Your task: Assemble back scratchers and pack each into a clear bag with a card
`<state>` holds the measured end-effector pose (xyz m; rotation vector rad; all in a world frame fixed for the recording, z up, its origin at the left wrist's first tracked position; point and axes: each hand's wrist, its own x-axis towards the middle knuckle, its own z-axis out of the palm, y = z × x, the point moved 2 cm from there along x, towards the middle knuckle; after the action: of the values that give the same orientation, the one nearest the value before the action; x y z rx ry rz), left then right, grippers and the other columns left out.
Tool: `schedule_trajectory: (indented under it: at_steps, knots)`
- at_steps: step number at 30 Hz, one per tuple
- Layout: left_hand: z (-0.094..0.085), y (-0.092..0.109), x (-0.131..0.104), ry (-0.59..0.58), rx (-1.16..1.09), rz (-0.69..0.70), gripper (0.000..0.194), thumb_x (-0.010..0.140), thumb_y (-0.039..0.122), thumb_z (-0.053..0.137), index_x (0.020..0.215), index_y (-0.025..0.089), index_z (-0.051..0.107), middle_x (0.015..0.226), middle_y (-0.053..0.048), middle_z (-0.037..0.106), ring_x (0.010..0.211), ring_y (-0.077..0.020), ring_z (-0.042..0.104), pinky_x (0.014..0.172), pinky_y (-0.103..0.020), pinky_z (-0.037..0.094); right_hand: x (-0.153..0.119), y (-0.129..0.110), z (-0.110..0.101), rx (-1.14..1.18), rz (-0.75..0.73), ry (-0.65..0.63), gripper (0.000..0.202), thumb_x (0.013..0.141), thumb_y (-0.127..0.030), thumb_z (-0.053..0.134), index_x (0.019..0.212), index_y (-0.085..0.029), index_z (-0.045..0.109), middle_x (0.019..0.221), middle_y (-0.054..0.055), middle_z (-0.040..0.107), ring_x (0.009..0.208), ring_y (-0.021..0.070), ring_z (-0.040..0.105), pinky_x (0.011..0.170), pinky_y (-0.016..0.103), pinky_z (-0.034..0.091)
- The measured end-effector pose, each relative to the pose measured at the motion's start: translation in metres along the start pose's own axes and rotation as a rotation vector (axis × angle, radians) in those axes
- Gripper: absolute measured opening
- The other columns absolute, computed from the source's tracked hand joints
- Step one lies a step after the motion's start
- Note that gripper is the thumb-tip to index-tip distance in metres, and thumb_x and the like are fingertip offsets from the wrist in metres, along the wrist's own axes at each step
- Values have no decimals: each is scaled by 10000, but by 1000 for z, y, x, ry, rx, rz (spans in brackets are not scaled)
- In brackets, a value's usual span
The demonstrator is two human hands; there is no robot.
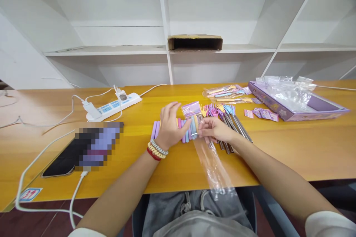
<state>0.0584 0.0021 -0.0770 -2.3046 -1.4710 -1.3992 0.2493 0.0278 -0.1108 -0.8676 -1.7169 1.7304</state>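
My left hand [169, 126] is raised over a row of pastel tube handles [155, 130], its fingers extended and its thumb spread towards a clear plastic bag [213, 166]. The bag has a purple printed card [191, 109] at its top, and its long end hangs over the table's front edge. My right hand [214, 129] is closed, pinching the bag's edge between thumb and fingers. Just beyond that hand lie several back scratchers [236, 126] with metal rods and small hand-shaped heads in yellow, purple, pink and blue. My right hand hides part of them.
Bagged scratchers [228, 92] lie at the back. Small printed cards [265, 114] are beside a purple box [300, 114] holding clear bags. At left are a power strip [114, 107], a phone [66, 155] and white cables. A cardboard box [195, 43] sits on the shelf.
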Motion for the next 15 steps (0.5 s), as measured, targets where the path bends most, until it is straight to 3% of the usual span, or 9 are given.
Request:
schedule_trajectory:
  at_steps: [2,4,7,10,13,15]
  knots:
    - [0,-6,2,-50,-80,-151,512,796,399,572,1227,144,467,1164,-134,548,1127,-256,480,998,-425,331,1,1,-1,4,-29,29,294,672,-333,712,783,-159,503,626,-22,630,337,69,494,260,161,311]
    - [3,-9,2,-175,-232,-247,444,819,406,547,1181,153,499,1061,-94,605,1031,-221,545,952,-390,384,2,3,0,-27,-37,19,286,685,-336,706,795,-165,505,602,-37,616,312,56,451,268,169,326]
    - [9,-7,-1,-362,-481,-285,342,832,412,528,1055,156,573,965,-62,638,914,-188,589,834,-326,457,1,6,6,-112,-36,-28,265,706,-347,690,793,-172,511,579,-46,594,338,58,445,295,180,345]
    - [13,0,-3,-445,-660,-317,285,838,397,520,938,145,609,866,-47,645,808,-165,596,731,-292,479,-1,2,12,-191,-115,-69,254,723,-340,679,855,-162,557,642,-26,601,474,78,527,425,201,438]
    - [12,5,-2,-478,-778,-391,234,829,346,532,900,138,613,764,-27,639,680,-130,585,615,-251,472,-3,-4,10,-250,-282,57,403,724,-334,686,1064,-175,537,810,12,622,649,106,584,577,234,485]
    - [11,5,-1,-524,-786,-478,204,819,323,530,814,135,608,617,1,595,524,-106,538,482,-226,422,-5,-7,5,-298,-380,211,544,716,-338,698,1180,-199,452,895,29,608,649,102,574,547,223,463]
